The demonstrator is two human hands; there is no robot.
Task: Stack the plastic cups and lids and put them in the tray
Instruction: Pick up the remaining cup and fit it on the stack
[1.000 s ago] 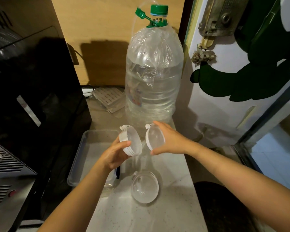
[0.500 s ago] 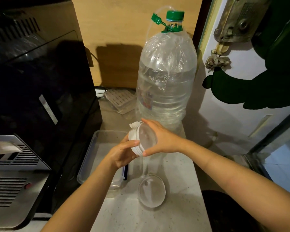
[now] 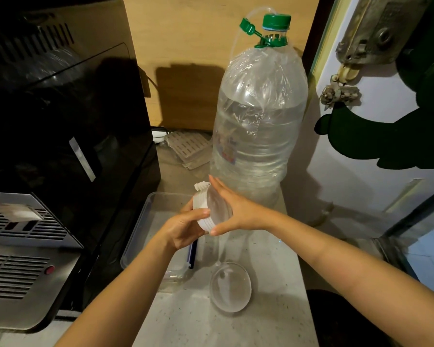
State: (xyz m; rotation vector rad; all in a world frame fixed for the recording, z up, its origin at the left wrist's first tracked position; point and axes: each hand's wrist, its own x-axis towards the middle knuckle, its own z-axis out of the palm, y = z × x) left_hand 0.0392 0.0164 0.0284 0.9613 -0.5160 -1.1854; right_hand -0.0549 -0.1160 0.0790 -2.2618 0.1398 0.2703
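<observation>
Both hands hold a stack of white-rimmed clear plastic lids [image 3: 207,216] on edge above the counter. My left hand [image 3: 186,227] grips the stack from the left, thumb across its ribbed rims. My right hand [image 3: 232,209] presses flat against the stack's right face, fingers pointing up. Under my left hand lies the clear plastic tray [image 3: 145,216]; I see nothing in its visible part. A clear plastic cup [image 3: 229,286] stands on the speckled counter just in front of the hands.
A large water bottle [image 3: 258,116] with a green cap stands right behind the hands. A black appliance [image 3: 68,126] with metal vents fills the left side. A white door [image 3: 361,171] bounds the right. A dark blue clip [image 3: 192,254] sits at the tray's near corner.
My right hand brought its single lid leftwards onto the stack in my left hand; the two are now pressed together. The view has shifted slightly.
</observation>
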